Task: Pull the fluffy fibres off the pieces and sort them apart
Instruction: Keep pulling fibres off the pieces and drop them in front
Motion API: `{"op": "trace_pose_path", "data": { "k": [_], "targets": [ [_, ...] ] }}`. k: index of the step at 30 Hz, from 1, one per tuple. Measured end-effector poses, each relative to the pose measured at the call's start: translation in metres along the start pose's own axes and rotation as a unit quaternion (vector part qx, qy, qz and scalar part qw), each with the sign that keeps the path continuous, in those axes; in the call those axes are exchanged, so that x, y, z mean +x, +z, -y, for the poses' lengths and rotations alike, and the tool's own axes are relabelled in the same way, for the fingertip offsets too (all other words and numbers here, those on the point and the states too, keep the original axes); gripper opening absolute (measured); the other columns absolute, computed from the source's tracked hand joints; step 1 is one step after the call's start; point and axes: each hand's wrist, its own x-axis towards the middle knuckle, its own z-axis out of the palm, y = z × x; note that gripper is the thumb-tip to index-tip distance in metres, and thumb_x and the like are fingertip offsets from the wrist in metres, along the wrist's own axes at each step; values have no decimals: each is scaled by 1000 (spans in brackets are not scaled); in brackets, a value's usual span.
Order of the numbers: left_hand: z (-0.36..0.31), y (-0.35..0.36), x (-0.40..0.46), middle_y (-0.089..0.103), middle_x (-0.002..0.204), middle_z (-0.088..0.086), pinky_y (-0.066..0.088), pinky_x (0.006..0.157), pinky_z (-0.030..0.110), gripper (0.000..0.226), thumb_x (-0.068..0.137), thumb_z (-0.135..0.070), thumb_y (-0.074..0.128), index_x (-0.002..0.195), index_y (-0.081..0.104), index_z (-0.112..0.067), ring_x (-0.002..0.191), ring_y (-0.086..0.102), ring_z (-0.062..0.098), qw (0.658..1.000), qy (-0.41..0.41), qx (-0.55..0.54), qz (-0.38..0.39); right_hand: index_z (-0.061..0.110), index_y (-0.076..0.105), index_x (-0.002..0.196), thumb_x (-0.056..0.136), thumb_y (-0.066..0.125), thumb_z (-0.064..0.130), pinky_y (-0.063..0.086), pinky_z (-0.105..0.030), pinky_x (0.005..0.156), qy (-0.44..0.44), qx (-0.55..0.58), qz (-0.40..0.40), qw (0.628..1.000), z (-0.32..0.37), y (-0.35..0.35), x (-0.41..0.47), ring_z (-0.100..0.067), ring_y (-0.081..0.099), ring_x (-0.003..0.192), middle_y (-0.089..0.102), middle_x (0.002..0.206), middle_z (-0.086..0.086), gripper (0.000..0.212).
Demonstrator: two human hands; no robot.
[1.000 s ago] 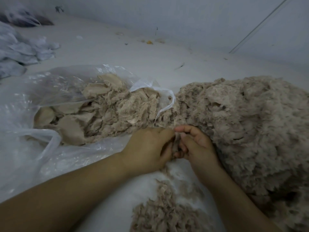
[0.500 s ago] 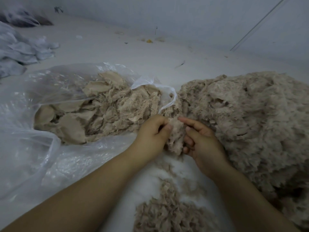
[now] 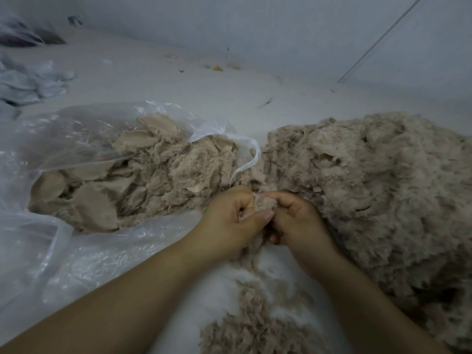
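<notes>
Both hands hold one small tuft of fluff between them. From the head view, the left hand [image 3: 233, 218] has its fingers curled and its thumb pressed on the small tuft [image 3: 263, 204]. The right hand [image 3: 297, 221] curls its fingers round the other side of the same tuft. The two hands touch each other, just in front of the bag's mouth. I think they are pulling the tuft apart, but I cannot see a flat piece inside it.

To the left lies a clear plastic bag [image 3: 76, 251], open toward the hands. Inside it is a heap of pieces [image 3: 143, 180], some flat and smooth, some with fluff on them. To the right sits a big fluffy pile [image 3: 370, 200], much taller than the bag's heap. It touches the right hand's side. Near the bottom, between the two arms, lies a small fluff patch [image 3: 250, 330] on the white surface [image 3: 224, 290].

How far along is the job? It looks like a lot of fluff is already pulled off, because the big pile is so large. But the bag has many pieces in it, so I think there is plenty left to do. I cannot tell for sure which heap is the finished one.

Far away at the top left are some pale crumpled bags [image 3: 28, 83] on the floor.
</notes>
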Motion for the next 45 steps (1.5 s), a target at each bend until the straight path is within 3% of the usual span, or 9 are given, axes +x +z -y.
{"op": "trace_pose_path", "data": {
  "k": [7,13,16,20,23,30,33,37,45],
  "targets": [
    [4,-5,-2,34,58,2,32,55,30,44,83,-12,66,56,31,-17,54,34,11,997,31,27,-62,26,76,81,99,49,10,40,-20,43,18,54,-43,997,2,1,2,-5,49,50,63,62,4,36],
    [15,-8,1,55,75,11,44,60,39,11,80,5,63,73,61,-4,73,52,28,953,87,289,-29,28,77,84,98,54,12,40,-17,44,-18,77,-40,996,-1,2,-1,1,49,47,60,56,13,31],
    [11,-2,2,45,81,8,36,57,37,15,78,-1,67,66,60,-5,80,48,31,921,109,374,-15,24,78,85,97,55,7,39,-18,45,-55,45,-25,997,-4,5,-4,-3,48,49,66,64,3,32],
    [9,-5,1,47,96,4,39,65,32,23,83,-25,66,100,65,-10,87,46,22,935,101,338,-34,23,78,81,96,56,5,41,-18,46,-75,27,-16,997,-5,4,-6,-6,51,49,68,66,-2,33],
    [2,-5,-3,56,104,7,43,70,28,42,84,-19,57,125,60,-9,91,53,22,933,159,321,-23,18,76,77,96,54,4,42,-18,47,-77,29,-1,997,-4,3,-6,-7,51,49,66,65,-5,33],
    [0,-6,-5,66,77,8,51,61,34,12,84,1,68,91,76,-5,69,61,23,938,226,260,-43,16,76,84,97,42,1,41,-22,45,-18,57,-14,998,-4,2,-1,-8,39,46,42,47,3,39],
    [-5,-6,-7,68,76,4,49,64,23,11,84,-2,68,88,77,-7,69,61,14,946,218,226,-83,17,73,91,98,40,1,45,-22,46,-14,10,4,1000,-2,5,0,-7,43,45,43,46,6,37],
    [-10,-5,-10,66,73,0,41,66,10,14,89,-11,64,85,77,-8,67,53,0,947,229,191,-122,26,74,70,99,43,4,48,-22,47,5,2,10,1000,-1,6,2,-8,46,45,43,46,7,48],
    [-13,-15,-9,50,55,10,41,48,35,33,90,-20,62,64,59,1,52,48,17,967,138,75,-200,17,69,75,99,50,11,50,-25,47,39,-6,-57,998,-4,2,5,-13,50,51,48,48,7,31]
  ]
}}
